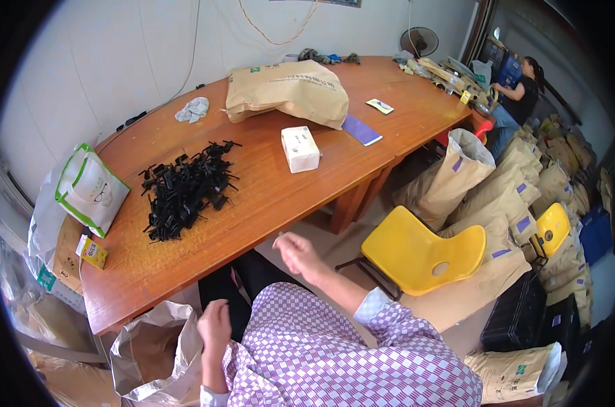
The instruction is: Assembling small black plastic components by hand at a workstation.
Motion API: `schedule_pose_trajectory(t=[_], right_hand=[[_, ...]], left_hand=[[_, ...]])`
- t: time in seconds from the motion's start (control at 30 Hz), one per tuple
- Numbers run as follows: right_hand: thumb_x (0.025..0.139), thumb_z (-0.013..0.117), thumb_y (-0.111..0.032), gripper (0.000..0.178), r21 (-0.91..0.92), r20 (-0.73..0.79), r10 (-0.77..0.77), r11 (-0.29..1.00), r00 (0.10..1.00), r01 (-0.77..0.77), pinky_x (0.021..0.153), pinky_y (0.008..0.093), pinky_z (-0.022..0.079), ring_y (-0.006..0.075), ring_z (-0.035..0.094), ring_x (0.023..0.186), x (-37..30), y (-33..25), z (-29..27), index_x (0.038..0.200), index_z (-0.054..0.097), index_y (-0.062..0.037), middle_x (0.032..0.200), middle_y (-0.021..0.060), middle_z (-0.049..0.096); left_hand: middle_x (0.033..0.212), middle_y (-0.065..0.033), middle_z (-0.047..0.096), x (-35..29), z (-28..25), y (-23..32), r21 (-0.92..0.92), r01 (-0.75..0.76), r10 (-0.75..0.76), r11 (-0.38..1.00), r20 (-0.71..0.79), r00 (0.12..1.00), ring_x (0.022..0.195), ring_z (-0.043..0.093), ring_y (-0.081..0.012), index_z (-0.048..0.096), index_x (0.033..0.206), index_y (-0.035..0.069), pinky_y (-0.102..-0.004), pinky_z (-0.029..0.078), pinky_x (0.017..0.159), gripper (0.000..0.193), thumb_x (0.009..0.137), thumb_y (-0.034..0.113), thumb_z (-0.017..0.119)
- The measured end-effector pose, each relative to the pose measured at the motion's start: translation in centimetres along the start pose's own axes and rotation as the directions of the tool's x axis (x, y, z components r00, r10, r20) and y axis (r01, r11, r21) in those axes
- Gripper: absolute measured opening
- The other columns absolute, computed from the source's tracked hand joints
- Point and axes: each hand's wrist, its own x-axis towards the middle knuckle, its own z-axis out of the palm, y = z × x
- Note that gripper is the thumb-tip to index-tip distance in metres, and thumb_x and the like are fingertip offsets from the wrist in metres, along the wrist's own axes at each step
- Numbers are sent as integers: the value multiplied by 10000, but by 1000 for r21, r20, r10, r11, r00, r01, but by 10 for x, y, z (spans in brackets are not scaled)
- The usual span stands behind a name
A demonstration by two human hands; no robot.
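Note:
My right hand (pixel 299 256) is held above my lap, just off the table's front edge. Its fingers are drawn together, and whatever they may hold is too small to make out. My left hand (pixel 214 324) is lower, beside the rim of an open silver-lined paper bag (pixel 121 349). Those fingers curl downward; I cannot tell what, if anything, is in them, or whether they touch the bag. A loose heap of small black plastic parts (pixel 185 190) lies on the brown wooden table (pixel 253 224), beyond both hands.
A white tissue pack (pixel 300 149), a large brown paper sack (pixel 287 91) and a purple booklet (pixel 360 130) lie on the table. A white-green bag (pixel 93 190) and a yellow carton (pixel 91 252) stand left. Yellow chair (pixel 423 251), sacks (pixel 456 169) and another person (pixel 517 102) are right.

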Motion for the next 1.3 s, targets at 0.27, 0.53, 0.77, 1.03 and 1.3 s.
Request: schedule_pose_trajectory(t=[0.27,0.53,0.77,1.03,1.3], right_hand=[[954,514,-220,220,-300,47,-74,950,996,84,497,188,299,10,363,585,-7,101,-6,828,559,-45,667,-69,433],[947,511,-216,249,-476,47,-92,874,995,103,528,247,343,52,388,599,-15,103,-2,795,512,-18,647,-32,423],[942,513,-194,230,-530,36,-199,827,979,187,534,276,367,85,395,584,-23,98,4,822,499,2,617,20,400],[942,515,-190,247,-540,32,-204,820,978,189,515,286,353,83,378,569,-21,98,3,783,472,-7,606,15,394],[941,518,-191,249,-522,57,-170,835,984,174,520,279,364,83,402,579,-23,102,8,779,489,-5,618,14,423]], left_hand=[[773,-112,667,-27,52,-46,-359,396,-320,845,254,913,672,640,-144,614,920,-27,-274,507,627,105,858,18,543],[803,-99,667,-31,53,-45,-388,454,-359,802,294,886,693,637,-130,618,929,-40,-248,503,640,115,867,29,550],[767,-75,667,-31,48,-42,-321,433,-358,842,268,894,663,621,-101,610,835,-21,-234,483,589,131,883,89,559],[728,-95,659,-29,47,-41,-325,460,-391,826,257,884,665,630,-116,592,794,-33,-250,482,593,133,858,84,594],[732,-117,659,-33,39,-35,-245,464,-414,851,232,881,675,639,-145,588,791,-39,-271,483,597,186,882,123,569]])
